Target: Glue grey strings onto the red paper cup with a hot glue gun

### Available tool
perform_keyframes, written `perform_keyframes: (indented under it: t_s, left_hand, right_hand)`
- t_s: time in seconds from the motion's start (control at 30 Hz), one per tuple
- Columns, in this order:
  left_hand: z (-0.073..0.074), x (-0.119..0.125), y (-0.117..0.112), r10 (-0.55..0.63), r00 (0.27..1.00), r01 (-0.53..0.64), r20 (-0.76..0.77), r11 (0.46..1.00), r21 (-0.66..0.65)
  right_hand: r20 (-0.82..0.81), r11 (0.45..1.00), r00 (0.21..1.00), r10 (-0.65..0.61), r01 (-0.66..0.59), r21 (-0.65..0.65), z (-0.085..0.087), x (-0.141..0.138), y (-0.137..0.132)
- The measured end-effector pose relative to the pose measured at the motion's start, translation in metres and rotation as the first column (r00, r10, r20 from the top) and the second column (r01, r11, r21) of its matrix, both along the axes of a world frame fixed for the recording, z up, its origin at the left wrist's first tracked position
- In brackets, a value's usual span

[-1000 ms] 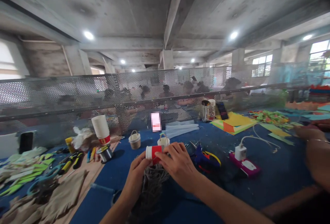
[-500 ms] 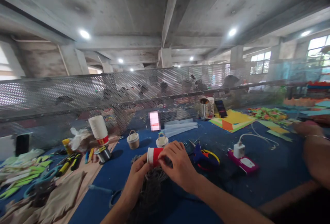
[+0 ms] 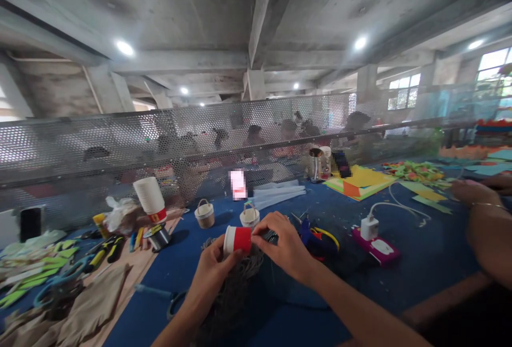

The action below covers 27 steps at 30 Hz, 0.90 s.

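A small red and white paper cup [image 3: 237,240] lies on its side between my two hands, just above the blue table [image 3: 420,261]. My left hand [image 3: 210,275] grips the cup from below with thumb and fingers. My right hand [image 3: 286,248] pinches at the cup's right end, fingers curled. A tangle of grey-brown twine [image 3: 236,283] hangs under the cup, over my left wrist. Two tiny twine-wrapped baskets [image 3: 205,215] stand just beyond the cup.
A stack of paper cups [image 3: 150,198], pliers [image 3: 106,251] and green paper scraps [image 3: 36,261] lie at left. A blue glue gun [image 3: 314,235], a white charger on a pink phone [image 3: 374,240] and coloured sheets [image 3: 360,182] lie at right. Another person's arm [image 3: 486,230] reaches in from the right edge. A perforated metal screen [image 3: 120,144] closes the back.
My right hand has slid from over the cup to its right end, so more of the cup shows. The view has tilted slightly upward.
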State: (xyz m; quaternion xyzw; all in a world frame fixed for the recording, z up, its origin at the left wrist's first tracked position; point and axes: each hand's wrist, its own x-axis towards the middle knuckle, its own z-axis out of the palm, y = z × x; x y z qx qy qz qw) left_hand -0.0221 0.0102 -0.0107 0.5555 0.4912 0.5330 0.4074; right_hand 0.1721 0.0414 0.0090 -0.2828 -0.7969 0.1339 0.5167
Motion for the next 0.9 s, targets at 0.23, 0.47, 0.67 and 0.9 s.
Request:
perform_keyframes:
  t_s: [0.23,0.47,0.67,0.9]
  left_hand:
    - [0.000,0.001,-0.001,-0.044,0.999,0.045,-0.030,0.998,0.042]
    - [-0.003,-0.002,-0.002,-0.090,0.994,0.095,-0.063,0.993,0.072]
    - [-0.004,-0.004,-0.002,-0.104,0.992,0.108,-0.070,0.992,0.070]
    - [-0.004,-0.004,-0.002,-0.094,0.992,0.100,-0.079,0.992,0.075]
  right_hand:
    - [-0.002,1.000,1.000,-0.021,0.021,-0.005,-0.001,0.000,0.003]
    - [-0.014,1.000,1.000,-0.019,0.019,-0.018,0.000,0.001,0.006]
    - [-0.020,0.999,1.000,-0.014,0.013,-0.030,-0.003,0.000,0.009]
    - [-0.054,0.997,0.998,0.024,-0.028,-0.072,-0.003,0.001,0.011]
